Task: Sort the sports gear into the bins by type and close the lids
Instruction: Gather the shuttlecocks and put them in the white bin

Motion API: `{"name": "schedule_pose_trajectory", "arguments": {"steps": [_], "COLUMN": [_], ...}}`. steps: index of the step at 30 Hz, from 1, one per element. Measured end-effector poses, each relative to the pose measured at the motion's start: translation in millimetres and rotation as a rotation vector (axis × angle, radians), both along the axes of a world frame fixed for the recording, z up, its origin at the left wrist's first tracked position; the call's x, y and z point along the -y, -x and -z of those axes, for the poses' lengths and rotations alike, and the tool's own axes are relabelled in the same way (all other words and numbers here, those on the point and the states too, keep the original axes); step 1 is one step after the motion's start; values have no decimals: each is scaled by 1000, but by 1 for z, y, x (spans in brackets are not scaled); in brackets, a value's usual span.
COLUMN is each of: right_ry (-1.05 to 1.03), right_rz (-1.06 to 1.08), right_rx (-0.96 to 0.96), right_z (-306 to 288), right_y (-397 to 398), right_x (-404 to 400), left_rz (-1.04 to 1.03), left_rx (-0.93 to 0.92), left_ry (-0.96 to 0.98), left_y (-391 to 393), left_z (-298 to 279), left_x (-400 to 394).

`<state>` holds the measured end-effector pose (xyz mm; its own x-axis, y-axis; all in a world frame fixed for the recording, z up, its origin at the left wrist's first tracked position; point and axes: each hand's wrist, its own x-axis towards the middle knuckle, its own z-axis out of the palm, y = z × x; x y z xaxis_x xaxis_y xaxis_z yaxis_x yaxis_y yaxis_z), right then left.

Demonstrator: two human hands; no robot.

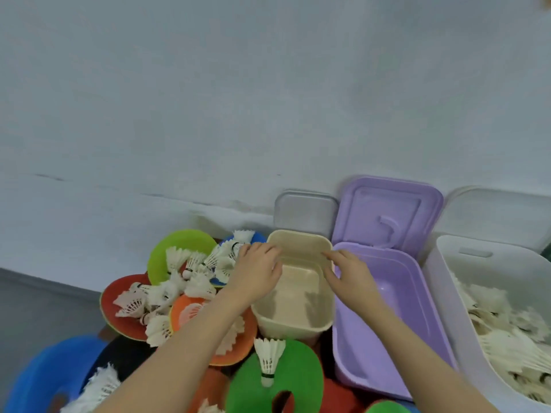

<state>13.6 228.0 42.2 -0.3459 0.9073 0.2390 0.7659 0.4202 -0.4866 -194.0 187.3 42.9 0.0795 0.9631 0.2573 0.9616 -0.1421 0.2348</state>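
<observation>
Where the pale wall [208,99] meets the grey floor [35,308], the sorting area runs along the base of the wall; the surface under the gear is hidden by what lies on it.

Bins, left to right:
- beige bin [293,320]: small, open-topped, nothing inside; its grey lid [304,211] stands behind it against the wall.
- purple bin [387,329]: long, nothing inside, just beside the beige one; purple lid [387,213] upright behind it.
- white bin [441,281]: rightmost, heaped with white feather shuttlecocks; a white lid [501,213] leans on the wall behind it.

Loose gear, left of the bins:
- flat disc cones in lime [167,251], red [119,317], orange [238,350], green [301,380] and blue [44,374], overlapping in a pile.
- shuttlecocks [190,278] scattered over the discs; a single shuttlecock [268,360] lies on the green one, cork end nearest the camera.

Hands:
- left hand [256,272]: fingers curled over the beige bin's left rim, gripping it.
- right hand [347,271]: fingers hooked over the same bin's right rim, gripping it.
</observation>
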Motion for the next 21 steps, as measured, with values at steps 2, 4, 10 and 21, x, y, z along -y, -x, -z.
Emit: {"name": "schedule_pose_trajectory", "arguments": {"steps": [2,4,10,21], "right_ry": [2,22,8,18], "right_rz": [-16,-42,-91,-78], "right_rx": [43,77,193,307], "right_z": [5,12,31,60], "right_y": [31,60,129,190], "right_x": [-7,-16,-39,-84], "left_rz": [-50,-85,-154,-143], "left_rx": [26,33,45,98], "left_ry": [20,52,134,181], "left_y": [29,56,119,143], "left_z": [9,20,53,88], "left_x": [-1,-2,-16,-53]}}
